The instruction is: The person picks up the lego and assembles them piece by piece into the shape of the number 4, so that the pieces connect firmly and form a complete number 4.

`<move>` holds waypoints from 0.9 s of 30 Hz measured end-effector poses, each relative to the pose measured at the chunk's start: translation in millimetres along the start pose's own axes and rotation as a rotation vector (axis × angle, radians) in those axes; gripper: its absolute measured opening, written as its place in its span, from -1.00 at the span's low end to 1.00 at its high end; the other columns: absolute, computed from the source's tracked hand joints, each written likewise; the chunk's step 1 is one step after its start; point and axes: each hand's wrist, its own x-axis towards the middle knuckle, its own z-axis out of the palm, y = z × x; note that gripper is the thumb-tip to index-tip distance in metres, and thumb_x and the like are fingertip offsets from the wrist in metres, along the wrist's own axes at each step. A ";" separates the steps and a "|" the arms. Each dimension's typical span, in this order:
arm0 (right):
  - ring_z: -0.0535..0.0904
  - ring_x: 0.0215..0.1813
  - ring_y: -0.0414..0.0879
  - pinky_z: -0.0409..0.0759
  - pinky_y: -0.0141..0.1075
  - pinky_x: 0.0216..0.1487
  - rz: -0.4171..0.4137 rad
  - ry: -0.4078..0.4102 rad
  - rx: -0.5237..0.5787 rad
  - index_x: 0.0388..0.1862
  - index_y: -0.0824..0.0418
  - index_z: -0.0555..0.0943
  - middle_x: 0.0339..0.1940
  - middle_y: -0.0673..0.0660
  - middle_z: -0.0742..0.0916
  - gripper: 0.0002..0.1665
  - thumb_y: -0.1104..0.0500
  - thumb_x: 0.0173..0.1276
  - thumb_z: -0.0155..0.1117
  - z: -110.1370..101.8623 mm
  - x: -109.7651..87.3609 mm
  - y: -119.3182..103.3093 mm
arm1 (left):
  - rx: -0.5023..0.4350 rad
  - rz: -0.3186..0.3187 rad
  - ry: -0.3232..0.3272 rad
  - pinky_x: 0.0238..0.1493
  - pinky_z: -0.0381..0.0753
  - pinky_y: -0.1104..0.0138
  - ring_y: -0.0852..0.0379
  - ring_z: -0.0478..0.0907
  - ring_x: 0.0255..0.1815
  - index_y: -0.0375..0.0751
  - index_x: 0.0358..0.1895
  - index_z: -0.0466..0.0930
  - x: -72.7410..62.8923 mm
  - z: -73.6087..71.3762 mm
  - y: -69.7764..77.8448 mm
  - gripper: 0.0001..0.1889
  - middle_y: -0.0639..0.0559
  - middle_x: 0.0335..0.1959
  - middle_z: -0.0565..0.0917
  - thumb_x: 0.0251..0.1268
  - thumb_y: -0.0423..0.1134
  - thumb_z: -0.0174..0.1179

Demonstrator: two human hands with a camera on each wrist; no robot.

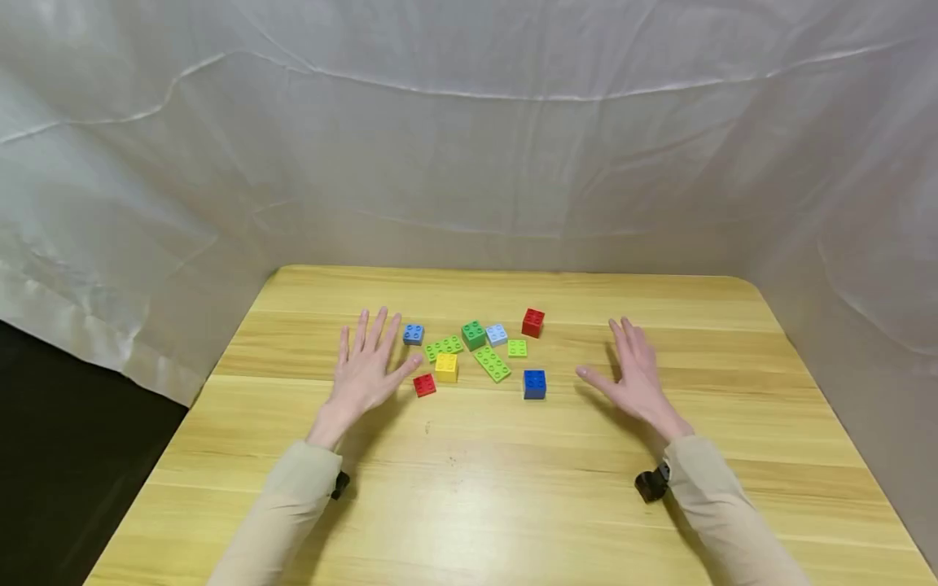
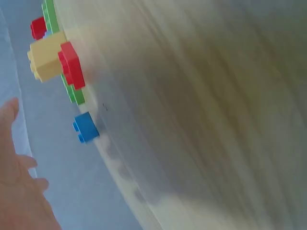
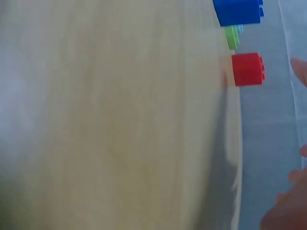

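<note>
Several toy building bricks lie loosely grouped at the middle of the table. My left hand (image 1: 364, 376) hovers at their left with fingers spread, holding nothing. Nearest to it are a small blue brick (image 1: 414, 334) and a flat red brick (image 1: 424, 385), by the thumb tip. A yellow brick (image 1: 446, 368) stands against a long lime brick (image 1: 444, 349). Behind are a green brick (image 1: 473, 334) and a light blue brick (image 1: 497, 334). My right hand (image 1: 634, 377), also spread and holding nothing, is right of a dark blue brick (image 1: 534, 384) and a tall red brick (image 3: 247, 69).
A second long lime brick (image 1: 492, 364) and a small lime square brick (image 1: 517, 348) lie within the group. The wooden table (image 1: 469, 505) ends at a pale hanging cloth (image 1: 513, 179) at the back and sides. Each wrist wears a black camera (image 1: 651, 483).
</note>
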 end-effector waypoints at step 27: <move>0.28 0.51 0.38 0.17 0.08 0.60 -0.143 -0.293 0.624 0.52 0.44 0.15 0.46 0.46 0.40 0.06 0.34 0.13 0.53 31.7 10.8 -12.0 | -0.577 0.278 -0.115 0.56 0.23 -0.20 -0.19 0.31 0.49 -0.23 0.33 0.46 29.4 22.2 10.8 -0.20 -0.14 0.38 0.49 -0.05 -0.20 0.60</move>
